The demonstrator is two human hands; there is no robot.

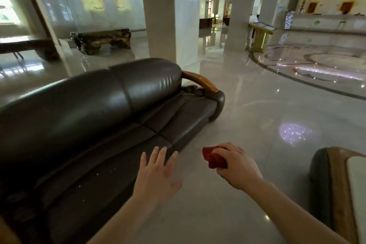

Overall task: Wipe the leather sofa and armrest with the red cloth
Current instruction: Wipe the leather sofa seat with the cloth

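The leather sofa (95, 117) occupies the left half of the view, running from 8 o'clock up toward 12 o'clock. Its front seat edge follows a diagonal line from the lower left to the far armrest (200, 82), which carries a curved wooden cap above a padded leather end. The polished floor (257, 117) lies open along the whole front edge of the sofa, from 6 o'clock out to 2 o'clock. A second piece of furniture (334, 190) with a wooden rim sits at 4 o'clock, well apart from the sofa, with bare floor between the two. Two square pillars (168, 12) stand behind the sofa at 12 and 1 o'clock. A carved wooden bench (102, 39) stands at 11 o'clock, well behind the sofa back.

The left hand (158, 172) extends forward at 6 o'clock, palm down, fingers spread and straight, empty. Its fingertips overlap the front seat edge in the view; whether they touch the leather cannot be determined. The right hand (235, 164) is at 5 o'clock, above the floor and beside the sofa front, with the wrist bent inward. It is closed around the red cloth (213, 157), which is bunched and protrudes from the thumb side of the fist. The cloth is clear of the sofa.
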